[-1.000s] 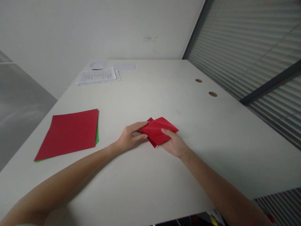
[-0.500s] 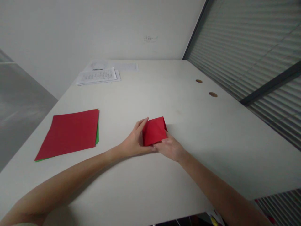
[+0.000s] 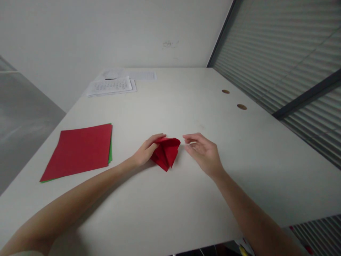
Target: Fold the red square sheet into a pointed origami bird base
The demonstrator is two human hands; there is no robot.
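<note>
Filling most of the view, a broad, white, flat-topped table (image 3: 133, 213) runs back to a plain pale-grey wall (image 3: 106, 32). Along its right side hang grey slatted window blinds (image 3: 279, 42), crossed by a dark bar. On the left part of the table lies a large, flat, red paper sheet (image 3: 80, 151), with the edge of a bright green paper sheet (image 3: 110, 153) showing from beneath it. Further back, toward the far left corner, sits a loosely overlapped pile of white papers (image 3: 110, 85), the top one covered in dark marks.

The person's bare left hand (image 3: 146, 151) pinches the left side of a small folded piece of red paper (image 3: 166, 151), thumb on the near side and fingers along the far edge. The bare right hand (image 3: 204, 151) is just to the right, apart from the paper, its fingers curled and a narrow gap between thumb and forefinger.

The folded paper is between the hands, over the near half of the table. Its flaps spread to the right around a deep crease, and its lower corner points toward the person; whether that corner touches the tabletop is hard to tell from this angle. Near the table's right edge are a round brown hole (image 3: 242, 106) and, further back, a second brown hole (image 3: 225, 91).
</note>
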